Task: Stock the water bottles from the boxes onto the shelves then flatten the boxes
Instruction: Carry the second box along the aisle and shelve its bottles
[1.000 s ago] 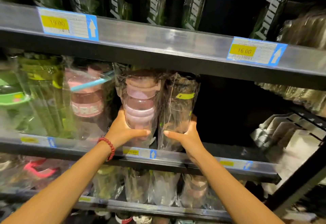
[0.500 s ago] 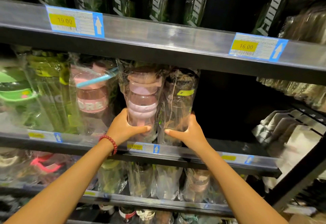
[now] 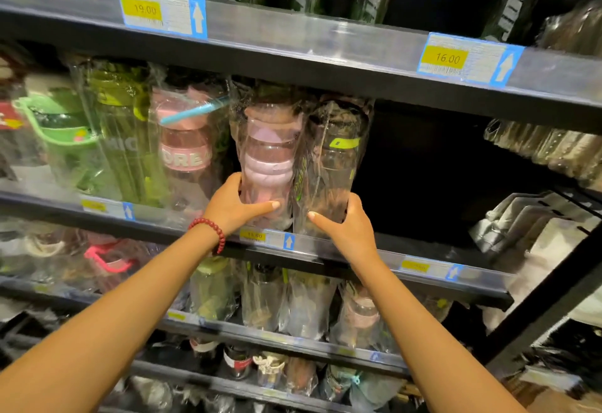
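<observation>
Two bottles stand side by side at the centre of the frame, on the middle shelf [image 3: 329,254]. Both are wrapped in clear plastic. The pink bottle [image 3: 267,165] has pale rings, gripped low by the left hand [image 3: 233,207], its fingers curled round it. The clear bottle [image 3: 332,165] bears lime-green markings, and the right hand [image 3: 347,228] clasps its base likewise. Two yellow price tags hang above, 19.00 [image 3: 143,9] and 16.00 [image 3: 446,58].
</observation>
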The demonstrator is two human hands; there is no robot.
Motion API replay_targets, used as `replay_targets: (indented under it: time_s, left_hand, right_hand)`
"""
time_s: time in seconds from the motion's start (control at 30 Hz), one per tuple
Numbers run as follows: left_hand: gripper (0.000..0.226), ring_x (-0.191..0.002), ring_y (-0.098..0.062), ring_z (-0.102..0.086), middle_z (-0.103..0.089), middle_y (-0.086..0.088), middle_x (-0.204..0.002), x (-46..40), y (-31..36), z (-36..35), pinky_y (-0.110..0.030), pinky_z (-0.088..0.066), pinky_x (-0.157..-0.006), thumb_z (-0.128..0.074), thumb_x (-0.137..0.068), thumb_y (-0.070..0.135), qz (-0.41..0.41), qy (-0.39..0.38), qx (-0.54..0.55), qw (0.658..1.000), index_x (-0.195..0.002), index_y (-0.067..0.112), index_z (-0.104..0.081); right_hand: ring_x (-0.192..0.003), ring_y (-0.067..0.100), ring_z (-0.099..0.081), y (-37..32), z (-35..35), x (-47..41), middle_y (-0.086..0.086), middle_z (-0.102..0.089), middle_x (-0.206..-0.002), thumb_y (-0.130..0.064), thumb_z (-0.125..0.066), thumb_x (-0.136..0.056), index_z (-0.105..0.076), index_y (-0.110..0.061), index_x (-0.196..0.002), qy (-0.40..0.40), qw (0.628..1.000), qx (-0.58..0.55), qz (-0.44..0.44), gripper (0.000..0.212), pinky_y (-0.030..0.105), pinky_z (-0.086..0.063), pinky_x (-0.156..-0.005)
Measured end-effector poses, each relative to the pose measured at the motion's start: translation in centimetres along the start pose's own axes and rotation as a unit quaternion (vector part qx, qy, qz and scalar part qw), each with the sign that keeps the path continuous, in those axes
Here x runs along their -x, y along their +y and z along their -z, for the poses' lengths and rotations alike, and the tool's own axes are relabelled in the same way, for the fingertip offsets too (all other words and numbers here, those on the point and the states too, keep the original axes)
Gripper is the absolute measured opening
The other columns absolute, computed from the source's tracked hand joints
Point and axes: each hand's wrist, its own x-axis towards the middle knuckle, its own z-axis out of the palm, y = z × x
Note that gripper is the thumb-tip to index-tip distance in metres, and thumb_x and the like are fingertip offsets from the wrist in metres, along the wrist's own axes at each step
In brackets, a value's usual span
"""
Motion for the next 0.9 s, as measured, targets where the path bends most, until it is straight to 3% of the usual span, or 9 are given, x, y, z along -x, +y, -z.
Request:
replay_targets:
  time_s: [0.1,0.17,0.3,0.37,0.5,0.6,0.67,0.8,0.9]
  left_hand:
    - [0.080,-0.115,-0.020,-0.053,-0.050,-0.003,-0.133,1.5,-0.3,0.7,-0.035,-0.045,-0.097,-0.080,-0.070,0.031,0.012,0.028,0.027,0.999,-0.137,0.011,-0.041]
    - [0.074,-0.114,-0.021,-0.055,-0.051,-0.006,-0.131,2.9,-0.6,1.6,-0.038,-0.046,-0.098,-0.080,-0.072,0.023,0.017,0.053,0.062,0.996,-0.135,0.012,-0.042]
    - [0.050,-0.090,-0.004,-0.065,-0.061,-0.007,-0.110,6.7,-1.7,3.6,-0.023,-0.051,-0.085,-0.074,-0.075,0.004,0.028,0.093,0.156,0.983,-0.118,0.015,-0.049]
    - [0.047,-0.080,0.005,-0.065,-0.063,-0.005,-0.104,8.8,-3.0,4.7,-0.013,-0.052,-0.076,-0.073,-0.076,0.001,0.043,0.098,0.166,0.980,-0.115,0.014,-0.050]
    - [0.053,-0.088,-0.009,-0.065,-0.065,-0.004,-0.101,14.0,-6.9,8.1,-0.022,-0.055,-0.077,-0.081,-0.057,0.022,0.110,0.101,0.192,0.970,-0.103,0.024,-0.054]
    - [0.049,-0.096,-0.019,-0.064,-0.065,-0.008,-0.105,18.5,-10.8,11.8,-0.032,-0.054,-0.084,-0.081,-0.069,0.014,0.181,0.130,0.165,0.961,-0.109,0.020,-0.054]
    - [0.046,-0.092,-0.016,-0.063,-0.062,-0.009,-0.108,22.3,-13.3,15.0,-0.022,-0.053,-0.077,-0.074,-0.078,0.009,0.230,0.155,0.143,0.950,-0.118,0.014,-0.052]
    - [0.046,-0.081,-0.009,-0.058,-0.059,-0.007,-0.101,31.4,-18.0,22.0,-0.015,-0.049,-0.066,-0.072,-0.081,0.010,0.319,0.193,0.113,0.921,-0.121,0.008,-0.050]
    - [0.064,-0.085,-0.011,-0.062,-0.063,-0.006,-0.099,38.3,-20.8,27.1,-0.019,-0.050,-0.078,-0.081,-0.069,0.029,0.371,0.220,0.104,0.896,-0.121,0.005,-0.053]
  right_hand:
    - [-0.104,0.008,-0.049,0.2,-0.2,1.2,-0.007,-0.050,-0.117,-0.024,-0.071,-0.083,-0.044,-0.017,-0.128,0.047,0.998,-0.030,0.015,0.053,0.021,-0.038,-0.087]
    - [-0.108,0.007,-0.047,0.0,-0.2,2.6,-0.007,-0.049,-0.120,-0.018,-0.067,-0.086,-0.044,-0.014,-0.130,0.084,0.994,-0.067,0.021,0.050,0.021,-0.037,-0.091]
    - [-0.105,0.007,-0.052,-0.9,-1.0,6.4,-0.006,-0.053,-0.116,-0.008,-0.063,-0.086,-0.051,-0.014,-0.121,0.071,0.992,-0.092,0.044,0.037,0.020,-0.041,-0.090]
    - [-0.102,0.004,-0.054,-1.4,-2.2,8.1,-0.009,-0.055,-0.112,-0.006,-0.064,-0.084,-0.053,-0.017,-0.115,0.018,0.994,-0.095,0.056,0.035,0.011,-0.042,-0.083]
    - [-0.094,0.009,-0.057,-3.3,-7.3,10.1,-0.005,-0.058,-0.108,-0.006,-0.066,-0.084,-0.054,-0.018,-0.108,-0.151,0.982,-0.117,0.013,0.029,0.012,-0.044,-0.075]
    - [-0.084,0.009,-0.056,-5.0,-13.3,11.8,-0.003,-0.057,-0.101,-0.004,-0.066,-0.083,-0.054,-0.014,-0.103,-0.259,0.958,-0.121,-0.009,0.026,0.012,-0.045,-0.071]
    - [-0.084,0.009,-0.055,-6.1,-18.0,13.8,0.002,-0.057,-0.102,-0.003,-0.067,-0.082,-0.054,-0.014,-0.103,-0.319,0.940,-0.116,-0.032,0.026,0.017,-0.044,-0.070]
    - [-0.080,0.014,-0.054,-8.8,-27.8,19.7,0.013,-0.059,-0.112,-0.003,-0.066,-0.084,-0.052,-0.018,-0.100,-0.469,0.879,-0.073,-0.042,0.025,0.018,-0.042,-0.062]
    - [-0.089,0.015,-0.053,-11.4,-33.8,25.0,0.003,-0.054,-0.107,-0.008,-0.065,-0.086,-0.051,-0.013,-0.119,-0.561,0.826,-0.025,-0.044,0.036,0.024,-0.042,-0.068]
